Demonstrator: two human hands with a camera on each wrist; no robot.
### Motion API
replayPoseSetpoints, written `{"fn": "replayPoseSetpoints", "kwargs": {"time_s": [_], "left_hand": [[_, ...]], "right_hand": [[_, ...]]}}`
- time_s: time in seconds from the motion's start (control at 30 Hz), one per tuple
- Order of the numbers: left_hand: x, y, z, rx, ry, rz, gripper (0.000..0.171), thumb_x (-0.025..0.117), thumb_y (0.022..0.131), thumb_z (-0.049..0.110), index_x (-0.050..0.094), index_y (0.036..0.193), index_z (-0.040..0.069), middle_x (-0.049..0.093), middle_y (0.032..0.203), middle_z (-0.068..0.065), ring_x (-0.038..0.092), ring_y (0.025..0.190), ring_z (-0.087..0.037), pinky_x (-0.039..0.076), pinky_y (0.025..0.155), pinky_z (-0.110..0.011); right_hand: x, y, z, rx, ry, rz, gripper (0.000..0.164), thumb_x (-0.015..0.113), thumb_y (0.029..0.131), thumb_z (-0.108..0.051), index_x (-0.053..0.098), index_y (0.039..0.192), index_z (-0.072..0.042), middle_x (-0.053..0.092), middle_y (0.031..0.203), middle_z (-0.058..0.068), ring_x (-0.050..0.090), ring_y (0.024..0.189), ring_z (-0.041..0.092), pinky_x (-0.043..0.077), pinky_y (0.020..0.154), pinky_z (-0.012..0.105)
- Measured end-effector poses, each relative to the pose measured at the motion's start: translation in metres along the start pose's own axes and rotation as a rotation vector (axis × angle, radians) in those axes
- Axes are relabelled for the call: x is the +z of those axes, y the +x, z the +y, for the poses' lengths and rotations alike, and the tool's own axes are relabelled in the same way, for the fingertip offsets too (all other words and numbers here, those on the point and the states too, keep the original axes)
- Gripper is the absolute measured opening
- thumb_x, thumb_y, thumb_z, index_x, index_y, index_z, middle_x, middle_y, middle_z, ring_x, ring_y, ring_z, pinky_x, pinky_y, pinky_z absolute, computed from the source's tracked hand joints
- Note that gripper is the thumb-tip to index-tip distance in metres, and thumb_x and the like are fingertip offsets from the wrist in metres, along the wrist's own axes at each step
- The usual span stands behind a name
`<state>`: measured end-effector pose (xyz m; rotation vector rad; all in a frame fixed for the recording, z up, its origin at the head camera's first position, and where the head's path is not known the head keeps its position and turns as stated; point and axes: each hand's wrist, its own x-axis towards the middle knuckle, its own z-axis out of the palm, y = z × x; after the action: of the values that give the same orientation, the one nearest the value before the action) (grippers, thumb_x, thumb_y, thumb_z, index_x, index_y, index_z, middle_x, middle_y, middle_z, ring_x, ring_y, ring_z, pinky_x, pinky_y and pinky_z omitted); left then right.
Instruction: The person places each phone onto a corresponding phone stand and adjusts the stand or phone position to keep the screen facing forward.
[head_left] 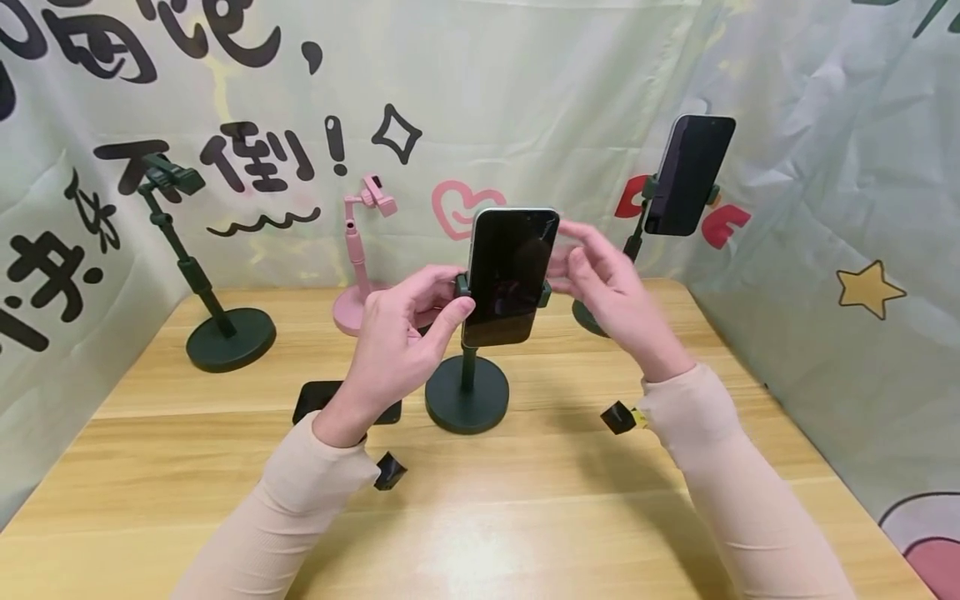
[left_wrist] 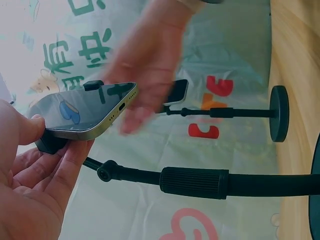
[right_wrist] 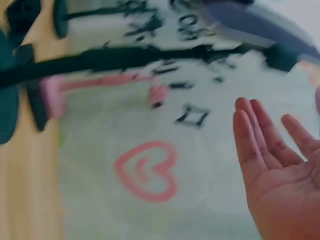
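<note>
A smartphone point(head_left: 512, 275) with a dark screen sits upright, slightly tilted, in the clamp of a dark green phone stand point(head_left: 467, 396). My left hand point(head_left: 401, 337) holds the phone and clamp at their left side, thumb at the front edge and fingers behind. From the left wrist, the thumb point(left_wrist: 32, 129) presses by the clamp's jaw while the fingers support from below. Beside the phone's right edge is my right hand point(head_left: 611, 287), blurred, its fingers extended. The right wrist view shows that palm point(right_wrist: 285, 185) holding nothing, apart from the phone and stand.
Behind stand a pink phone stand point(head_left: 356, 250), another green stand point(head_left: 225, 337) at left, and one at right carrying a phone point(head_left: 690, 175). A dark phone point(head_left: 315, 398) lies flat under the left forearm. A printed cloth point(head_left: 570, 100) backs the wooden table point(head_left: 480, 533).
</note>
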<state>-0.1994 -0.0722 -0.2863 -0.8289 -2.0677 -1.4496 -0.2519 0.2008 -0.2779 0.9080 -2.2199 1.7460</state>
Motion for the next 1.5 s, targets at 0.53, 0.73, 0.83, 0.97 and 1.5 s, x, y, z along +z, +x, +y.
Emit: {"fn": "replayPoseSetpoints", "kwargs": {"time_s": [0.53,0.73,0.83,0.97,1.5], "left_hand": [[0.001,0.0,0.0,-0.008,-0.002,0.031,0.023,0.075,0.101,0.011,0.074,0.122,0.003,0.077,0.085,-0.008,0.061,0.065,-0.012,0.052,0.062,-0.016],[0.0,0.001,0.002,-0.08,-0.047,0.031,0.025,0.074,0.102,0.01,0.073,0.125,0.001,0.079,0.093,-0.013,0.07,0.071,-0.023,0.057,0.068,-0.017],[0.0,0.002,0.004,-0.133,-0.101,0.033,0.027,0.072,0.102,0.008,0.072,0.127,-0.001,0.08,0.098,-0.017,0.074,0.078,-0.032,0.062,0.076,-0.019],[0.0,0.003,0.004,-0.151,-0.124,0.028,0.026,0.072,0.103,0.008,0.072,0.127,-0.001,0.079,0.097,-0.018,0.073,0.078,-0.036,0.061,0.076,-0.018],[-0.001,0.002,0.001,-0.164,-0.149,0.0,0.025,0.069,0.104,0.009,0.07,0.128,0.001,0.076,0.095,-0.016,0.071,0.078,-0.036,0.059,0.072,-0.02]], "right_hand": [[0.077,0.001,0.057,0.073,-0.263,-0.145,0.034,0.08,0.096,-0.006,0.064,0.125,-0.001,0.067,0.121,0.017,0.063,0.112,0.031,0.053,0.107,0.051],[0.08,0.001,0.059,0.05,-0.228,-0.138,0.033,0.08,0.096,-0.005,0.064,0.125,-0.002,0.066,0.119,0.014,0.062,0.109,0.028,0.053,0.105,0.046],[0.08,0.002,0.06,0.066,-0.202,-0.149,0.032,0.079,0.097,-0.007,0.065,0.126,-0.004,0.067,0.123,0.013,0.062,0.109,0.025,0.055,0.104,0.044],[0.08,0.001,0.06,0.07,-0.178,-0.142,0.034,0.078,0.097,-0.007,0.065,0.128,-0.004,0.067,0.128,0.013,0.063,0.111,0.025,0.056,0.105,0.043],[0.081,0.002,0.06,0.034,-0.208,-0.128,0.035,0.078,0.097,-0.006,0.062,0.128,-0.003,0.064,0.127,0.013,0.061,0.113,0.027,0.054,0.106,0.045]]}}
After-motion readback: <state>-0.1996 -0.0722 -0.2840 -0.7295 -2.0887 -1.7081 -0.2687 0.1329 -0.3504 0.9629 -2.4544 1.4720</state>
